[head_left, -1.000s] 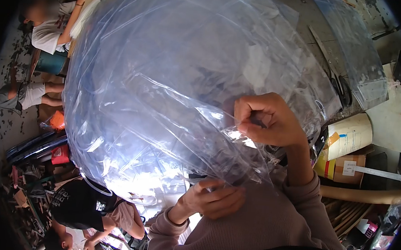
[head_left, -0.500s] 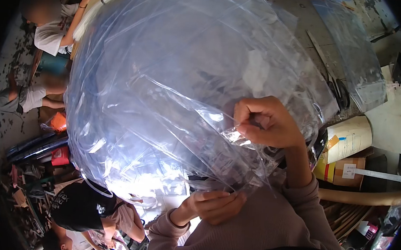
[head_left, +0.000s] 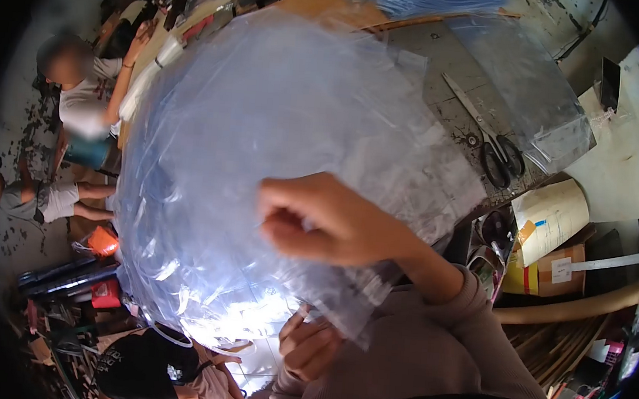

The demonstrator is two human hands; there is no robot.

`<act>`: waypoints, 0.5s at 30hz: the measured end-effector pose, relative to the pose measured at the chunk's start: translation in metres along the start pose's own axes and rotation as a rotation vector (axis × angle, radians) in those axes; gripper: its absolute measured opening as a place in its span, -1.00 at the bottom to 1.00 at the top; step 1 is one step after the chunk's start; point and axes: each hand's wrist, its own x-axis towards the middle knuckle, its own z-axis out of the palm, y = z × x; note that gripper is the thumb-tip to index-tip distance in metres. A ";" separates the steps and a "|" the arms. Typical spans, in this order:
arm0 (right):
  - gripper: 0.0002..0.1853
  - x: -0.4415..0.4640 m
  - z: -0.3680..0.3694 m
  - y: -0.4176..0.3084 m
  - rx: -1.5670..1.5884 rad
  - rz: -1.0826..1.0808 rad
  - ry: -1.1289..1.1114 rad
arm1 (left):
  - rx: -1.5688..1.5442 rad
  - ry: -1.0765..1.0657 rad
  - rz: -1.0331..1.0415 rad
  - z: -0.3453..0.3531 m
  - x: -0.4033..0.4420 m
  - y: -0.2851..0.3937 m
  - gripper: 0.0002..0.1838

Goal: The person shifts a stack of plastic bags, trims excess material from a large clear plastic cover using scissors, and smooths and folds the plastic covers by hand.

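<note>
A large heap of clear plastic sheeting (head_left: 213, 133) fills the middle of the view. Over its lower part is my right hand (head_left: 318, 218), fingers curled and blurred by motion; whether it grips any film cannot be made out. At the bottom, close to my body, my left hand (head_left: 309, 345) is closed on the near edge of the plastic. A folded corner of the film hangs just right of those fingers. Black-handled scissors (head_left: 487, 133) lie partly open on the worktop (head_left: 452, 97), right of the heap.
Another clear sheet (head_left: 520, 87) and blue plastic (head_left: 437, 0) lie beyond. Paper roll (head_left: 548, 219), cardboard box (head_left: 560, 272) and a curved tube (head_left: 579, 301) are at right. People are at left: one in a white shirt (head_left: 86, 98), one in grey (head_left: 56, 200), one in black (head_left: 137, 368).
My right hand has moved left across the plastic, and my left hand has shifted slightly left and down. The view has shifted, showing more of the scissors and the far worktop.
</note>
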 end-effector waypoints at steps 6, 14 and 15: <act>-0.79 0.063 0.085 -0.045 0.171 -0.118 -0.378 | 0.400 0.233 0.179 -0.055 0.016 -0.027 -0.80; -0.86 0.087 0.138 -0.056 0.396 -0.463 -0.356 | 0.790 0.441 0.480 -0.121 0.040 -0.062 -0.74; -0.86 0.086 0.131 -0.056 0.424 -0.474 -0.188 | 0.808 0.450 0.507 -0.124 0.045 -0.065 -0.74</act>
